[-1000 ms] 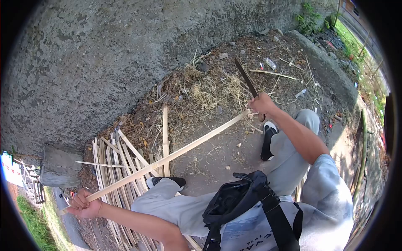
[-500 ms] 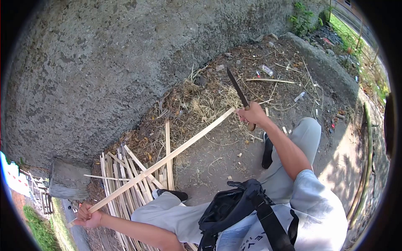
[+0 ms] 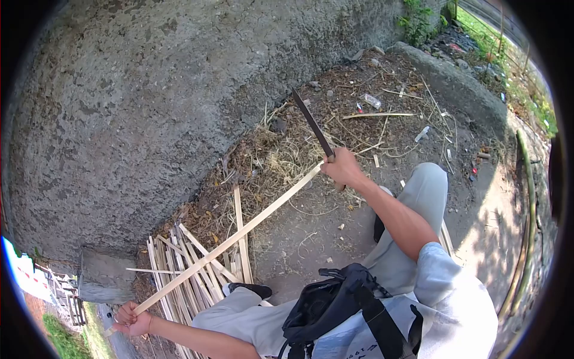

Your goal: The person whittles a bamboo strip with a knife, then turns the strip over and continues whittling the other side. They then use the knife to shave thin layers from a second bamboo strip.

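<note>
A long pale wooden strip (image 3: pixel 239 234), split bamboo by its look, runs diagonally across the view. My left hand (image 3: pixel 134 318) is closed around it close to its lower-left end. At the opposite end, my right hand (image 3: pixel 344 167) grips a long, dark-bladed knife (image 3: pixel 312 124), its tip pointing up and left toward the wall. The fingers of that hand touch the strip's upper end; whether they pinch it is hard to see. Under the strip, beside my left leg, lies a pile of similar pale strips (image 3: pixel 173 272).
A rough concrete wall (image 3: pixel 155 107) rises ahead. Shavings (image 3: pixel 287 158) and dry leaves litter the ground along its foot. A clear plastic bottle (image 3: pixel 372 101) lies farther off. A black bag (image 3: pixel 329 305) hangs at my waist. Long poles (image 3: pixel 529 221) lie at the right.
My right hand has moved slightly left, and the knife blade leans farther left. The strip remains between both hands. The whole view has turned a little.
</note>
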{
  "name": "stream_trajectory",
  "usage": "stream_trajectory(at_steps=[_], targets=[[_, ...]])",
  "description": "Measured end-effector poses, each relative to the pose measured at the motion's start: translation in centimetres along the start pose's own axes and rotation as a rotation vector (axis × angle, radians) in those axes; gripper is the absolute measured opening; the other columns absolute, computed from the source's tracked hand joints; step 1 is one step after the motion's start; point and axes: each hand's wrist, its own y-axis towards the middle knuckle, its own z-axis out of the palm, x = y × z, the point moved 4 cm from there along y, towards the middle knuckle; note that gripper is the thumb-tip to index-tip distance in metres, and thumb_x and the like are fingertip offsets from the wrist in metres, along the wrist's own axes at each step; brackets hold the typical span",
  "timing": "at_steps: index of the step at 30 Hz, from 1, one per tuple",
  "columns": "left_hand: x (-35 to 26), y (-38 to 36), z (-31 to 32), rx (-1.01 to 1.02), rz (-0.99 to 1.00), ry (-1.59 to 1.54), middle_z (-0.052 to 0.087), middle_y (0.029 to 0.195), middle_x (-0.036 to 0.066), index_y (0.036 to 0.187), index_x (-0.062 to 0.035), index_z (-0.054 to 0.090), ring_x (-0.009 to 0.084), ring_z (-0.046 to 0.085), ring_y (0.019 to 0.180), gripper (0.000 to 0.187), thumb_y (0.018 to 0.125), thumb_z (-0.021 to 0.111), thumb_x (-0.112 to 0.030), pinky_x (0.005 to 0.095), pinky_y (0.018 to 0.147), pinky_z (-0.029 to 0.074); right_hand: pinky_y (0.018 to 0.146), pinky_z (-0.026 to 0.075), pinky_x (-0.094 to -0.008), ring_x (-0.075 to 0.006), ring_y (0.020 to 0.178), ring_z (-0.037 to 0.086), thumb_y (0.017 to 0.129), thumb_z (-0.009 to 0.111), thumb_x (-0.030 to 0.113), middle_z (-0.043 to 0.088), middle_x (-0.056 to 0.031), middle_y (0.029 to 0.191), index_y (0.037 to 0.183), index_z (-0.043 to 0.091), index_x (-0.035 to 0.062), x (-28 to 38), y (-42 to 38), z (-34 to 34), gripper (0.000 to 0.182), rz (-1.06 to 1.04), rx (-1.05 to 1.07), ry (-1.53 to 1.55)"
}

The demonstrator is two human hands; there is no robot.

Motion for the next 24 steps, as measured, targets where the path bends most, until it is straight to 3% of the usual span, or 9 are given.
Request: stream_trajectory(at_steps=[3, 6, 11, 12, 15, 21, 24], targets=[[0.3, 0.1, -0.2, -0.043, 0.026, 0.030, 0.025, 0.045, -0.004, 0.054, -0.0170, 0.028, 0.0086, 0.022, 0.040, 0.051, 0.099, 0.048, -0.031, 0.0243, 0.045, 0.021, 0.067, 0.050, -0.0428, -0.0337, 0.068, 0.065, 0.079, 0.065, 0.019, 0.065, -0.0186, 0.072, 0.083, 0.065, -0.0008, 0.0, 0.0, 0.2, 0.021, -0.012, 0.017, -0.038], [0.9, 0.2, 0.7, 0.140, -0.062, 0.034, 0.023, 0.044, -0.004, 0.053, -0.0179, 0.027, 0.0086, 0.017, 0.038, 0.051, 0.100, 0.045, -0.027, 0.0241, 0.045, 0.021, 0.067, 0.050, -0.0426, -0.0342, 0.068, 0.065, 0.080, 0.064, 0.018, 0.065, -0.0190, 0.072, 0.082, 0.065, -0.0009, 0.9, -0.8, 0.6, 0.019, 0.003, 0.039, -0.024], [1.1, 0.2, 2.0, 0.177, -0.043, 0.016, 0.019, 0.043, -0.006, 0.054, -0.0196, 0.024, 0.0061, 0.013, 0.037, 0.050, 0.099, 0.045, -0.020, 0.0224, 0.042, 0.016, 0.065, 0.050, -0.0431, -0.0344, 0.065, 0.064, 0.080, 0.063, 0.016, 0.064, -0.0180, 0.068, 0.078, 0.065, -0.0011, 1.2, -1.8, 1.8, 0.018, -0.061, 0.037, -0.041], [0.9, 0.3, 2.2, 0.193, -0.044, 0.000, 0.019, 0.043, -0.007, 0.054, -0.0199, 0.023, 0.0055, 0.012, 0.037, 0.050, 0.099, 0.046, -0.019, 0.0222, 0.041, 0.015, 0.064, 0.050, -0.0438, -0.0342, 0.060, 0.063, 0.080, 0.062, 0.014, 0.063, -0.0169, 0.064, 0.077, 0.065, -0.0004, 1.6, -2.3, 1.8, 0.015, -0.167, -0.002, -0.046], [1.0, 0.1, 3.0, 0.369, -0.169, -0.108, 0.019, 0.044, -0.007, 0.055, -0.0202, 0.023, 0.0059, 0.011, 0.039, 0.049, 0.098, 0.045, -0.013, 0.0229, 0.045, 0.018, 0.063, 0.050, -0.0434, -0.0331, 0.057, 0.063, 0.078, 0.062, 0.013, 0.063, -0.0161, 0.062, 0.077, 0.066, 0.0009, 1.6, -2.7, 2.4, 0.012, -0.065, 0.051, -0.056], [-0.9, 0.2, 1.6, 0.227, -0.048, -0.049, 0.019, 0.043, -0.008, 0.055, -0.0210, 0.019, 0.0051, 0.012, 0.036, 0.050, 0.096, 0.047, -0.011, 0.0226, 0.040, 0.015, 0.062, 0.050, -0.0431, -0.0324, 0.060, 0.064, 0.073, 0.066, 0.015, 0.063, -0.0155, 0.061, 0.076, 0.066, 0.0023, 1.4, -2.6, 2.3, 0.013, -0.019, 0.013, 0.046], [-1.8, 0.1, 0.7, 0.128, 0.024, 0.087, 0.019, 0.042, -0.007, 0.054, -0.0207, 0.020, 0.0059, 0.012, 0.037, 0.050, 0.096, 0.046, -0.012, 0.0227, 0.041, 0.016, 0.065, 0.050, -0.0445, -0.0338, 0.063, 0.065, 0.071, 0.068, 0.016, 0.064, -0.0158, 0.064, 0.076, 0.067, 0.0028, 2.3, -1.7, -0.2, 0.014, -0.089, -0.135, -0.149]])
